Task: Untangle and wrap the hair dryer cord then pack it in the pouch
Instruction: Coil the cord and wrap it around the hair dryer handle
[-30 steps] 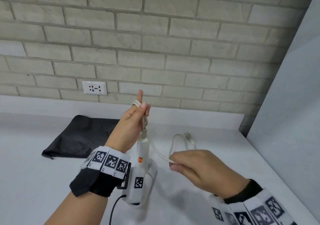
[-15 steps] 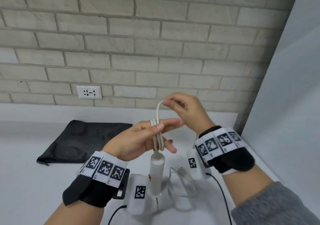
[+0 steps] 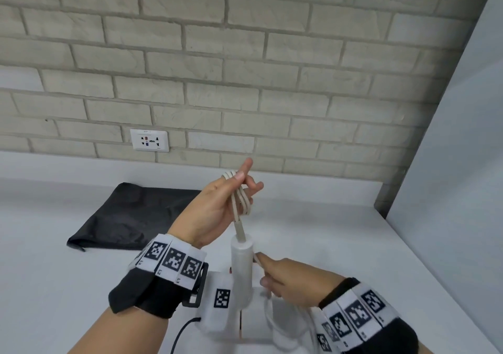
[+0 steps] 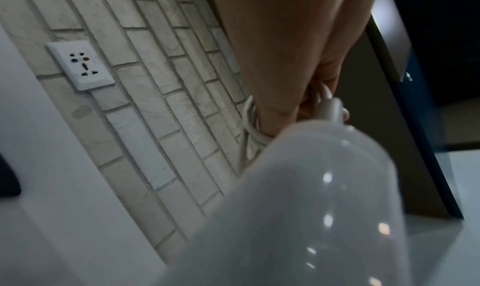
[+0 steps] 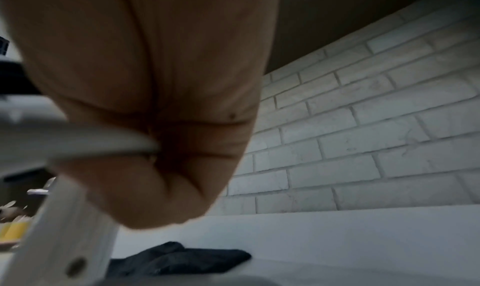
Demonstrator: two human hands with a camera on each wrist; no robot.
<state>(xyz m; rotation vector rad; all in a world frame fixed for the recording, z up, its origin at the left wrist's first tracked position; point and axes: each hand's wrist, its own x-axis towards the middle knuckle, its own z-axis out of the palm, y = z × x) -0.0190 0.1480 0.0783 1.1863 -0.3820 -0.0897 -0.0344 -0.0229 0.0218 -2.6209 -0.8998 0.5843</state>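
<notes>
From the head view, the left hand [image 3: 215, 206] is raised above the white counter [image 3: 313, 228], its fingers curling round several loops of the pale cord [image 3: 239, 198]; the index finger is pointing up and the loops are lying over the base of it. Below that hand the hair dryer [image 3: 241, 269] is hanging handle-up from the cord — its white cylindrical handle is standing nearly upright between the two wrists, with the body low and partly hidden behind the left wrist camera. The right hand [image 3: 294, 280] is sitting lower, just beside the handle, its fingers curled and pinching a loose stretch of the cord, which is trailing down toward the counter beneath that wrist. The black pouch [image 3: 130, 214] is lying flat on the counter to the left, well apart from both hands, near the brick wall [image 3: 245, 67] with its white wall socket [image 3: 149, 140].

In the left wrist view, the dryer's glossy white shell [image 4: 311, 208] is filling the lower frame. Above it the left hand [image 4: 285, 54] is closing on the cord loops [image 4: 250, 124], which are wrapping round the fingers. The socket [image 4: 81, 64] is showing on the wall at the left.

In the right wrist view, the right hand [image 5: 155, 105] is filling most of the frame, tightly closed on a blurred white strand of the cord [image 5: 78, 144] running out to the left. A white part of the dryer [image 5: 70, 239] is slanting across the lower left, and the pouch [image 5: 182, 259] is lying on the counter beyond.
</notes>
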